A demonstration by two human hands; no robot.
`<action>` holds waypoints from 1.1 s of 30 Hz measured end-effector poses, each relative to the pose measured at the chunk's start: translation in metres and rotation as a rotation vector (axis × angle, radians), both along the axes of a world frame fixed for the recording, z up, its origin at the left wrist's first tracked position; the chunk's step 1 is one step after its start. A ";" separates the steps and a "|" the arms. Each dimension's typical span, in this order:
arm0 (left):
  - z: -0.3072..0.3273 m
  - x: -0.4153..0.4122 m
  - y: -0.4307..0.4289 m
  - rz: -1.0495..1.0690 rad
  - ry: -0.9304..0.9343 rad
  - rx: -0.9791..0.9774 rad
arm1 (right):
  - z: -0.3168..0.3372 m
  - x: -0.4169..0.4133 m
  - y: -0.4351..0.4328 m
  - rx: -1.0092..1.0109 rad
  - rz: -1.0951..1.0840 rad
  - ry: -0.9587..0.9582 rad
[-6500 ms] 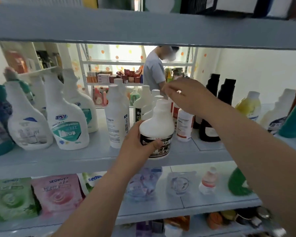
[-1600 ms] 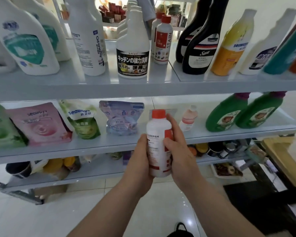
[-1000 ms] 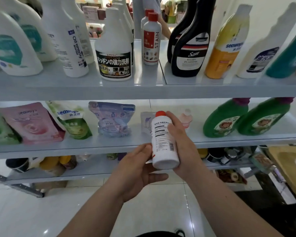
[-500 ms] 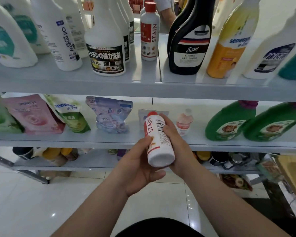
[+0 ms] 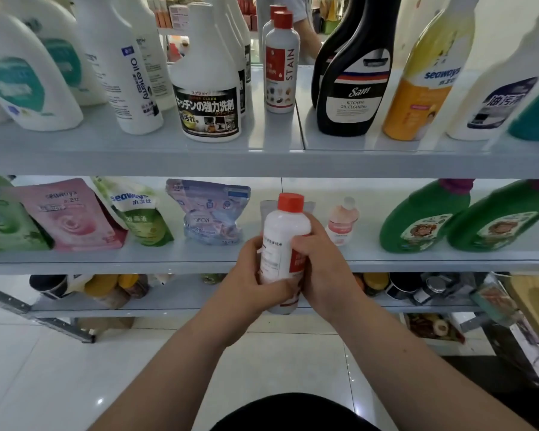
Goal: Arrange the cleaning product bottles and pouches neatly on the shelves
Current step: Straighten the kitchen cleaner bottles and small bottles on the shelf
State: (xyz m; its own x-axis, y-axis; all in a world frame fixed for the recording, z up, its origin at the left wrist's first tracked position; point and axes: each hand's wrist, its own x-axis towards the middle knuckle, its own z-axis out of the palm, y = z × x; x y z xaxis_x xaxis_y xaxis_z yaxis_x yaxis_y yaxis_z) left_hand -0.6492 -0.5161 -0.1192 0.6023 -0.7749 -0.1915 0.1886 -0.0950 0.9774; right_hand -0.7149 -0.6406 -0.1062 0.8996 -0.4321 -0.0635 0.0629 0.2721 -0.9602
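A small white stain-remover bottle [image 5: 283, 241] with a red cap stands upright in front of the middle shelf [image 5: 168, 259]. My left hand [image 5: 255, 281] grips its left side and my right hand [image 5: 321, 269] grips its right side. A matching stain-remover bottle [image 5: 281, 66] stands on the upper shelf [image 5: 262, 160], between a white Japanese-label bottle [image 5: 209, 88] and a black Sam bottle [image 5: 355, 85]. Pouches lie on the middle shelf: a pink pouch [image 5: 72, 216], a green-and-white pouch [image 5: 137, 216] and a blue pouch [image 5: 212, 213].
Two green bottles [image 5: 423, 216] lean at the right of the middle shelf, with a small pink bottle [image 5: 343, 220] left of them. White spray bottles [image 5: 22, 79] fill the upper shelf's left. A yellow bottle [image 5: 423, 79] stands right. Jars crowd the bottom shelf [image 5: 181, 300].
The bottle was tilted with its base toward me and only my right hand held it. It now stands upright, turned about, with both hands round it.
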 end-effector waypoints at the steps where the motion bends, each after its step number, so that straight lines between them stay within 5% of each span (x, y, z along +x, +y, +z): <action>1: 0.000 0.001 0.005 -0.001 -0.064 0.007 | -0.002 0.000 0.003 -0.048 0.021 0.013; 4: 0.000 0.006 0.021 0.059 -0.281 0.080 | 0.002 0.000 0.007 -0.177 0.004 0.044; 8: -0.002 0.013 0.038 0.134 -0.784 0.250 | 0.014 -0.003 0.011 -0.624 -0.177 0.072; 13: -0.009 0.018 0.063 0.166 -1.127 0.321 | 0.026 -0.001 0.027 -0.982 -0.119 0.350; 18: 0.007 0.027 0.091 -0.025 -0.804 0.219 | 0.040 0.002 0.053 -1.206 -0.170 0.215; 26: 0.021 0.044 0.114 -0.378 -0.238 0.078 | 0.060 0.010 0.066 -1.294 -0.085 -0.064; 33: 0.036 0.049 0.077 -0.149 -0.313 -0.065 | 0.057 0.013 0.057 -0.779 -0.282 -0.050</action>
